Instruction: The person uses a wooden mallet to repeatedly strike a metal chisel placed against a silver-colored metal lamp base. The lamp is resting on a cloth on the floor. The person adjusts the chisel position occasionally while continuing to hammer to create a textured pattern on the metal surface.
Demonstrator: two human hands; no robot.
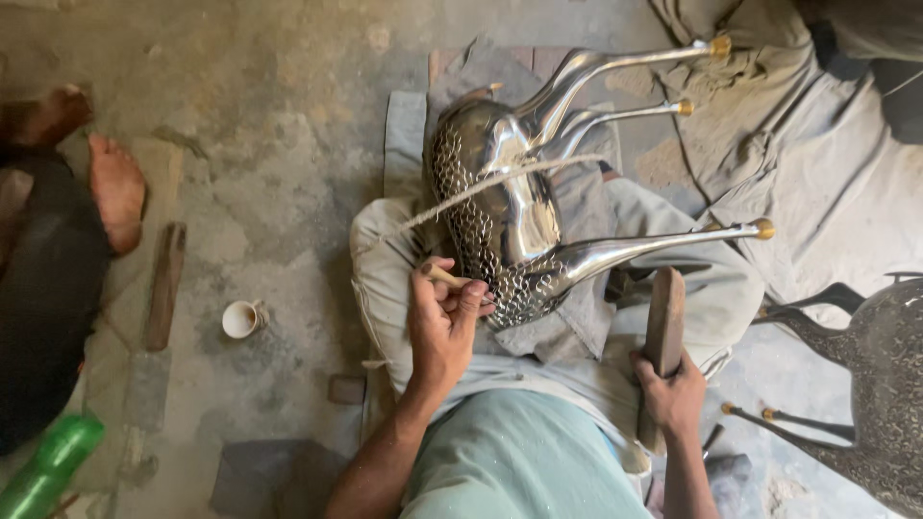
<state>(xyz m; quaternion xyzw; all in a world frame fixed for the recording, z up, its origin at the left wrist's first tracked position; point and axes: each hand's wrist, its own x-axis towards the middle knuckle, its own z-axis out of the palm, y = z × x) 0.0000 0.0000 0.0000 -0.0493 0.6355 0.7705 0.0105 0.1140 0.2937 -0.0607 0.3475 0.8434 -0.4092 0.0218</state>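
Across the lap, a polished metal animal figure [510, 207] looks heavy and slick; left hand [442, 322] pinches a punch [444, 278] at seven o'clock, right hand [673, 394] grips a wooden mallet [663, 332].

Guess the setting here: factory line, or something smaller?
Likely a small floor-level metalcraft workshop. The person sits on a dusty concrete floor with a shiny metal animal figure across the lap, left hand holding a punch tool to it, right hand gripping a wooden mallet. A second figure stands nearby.

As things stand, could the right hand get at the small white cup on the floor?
Probably not easily: the right hand grips a wooden block, and the cup lies far across, beyond the left hand.
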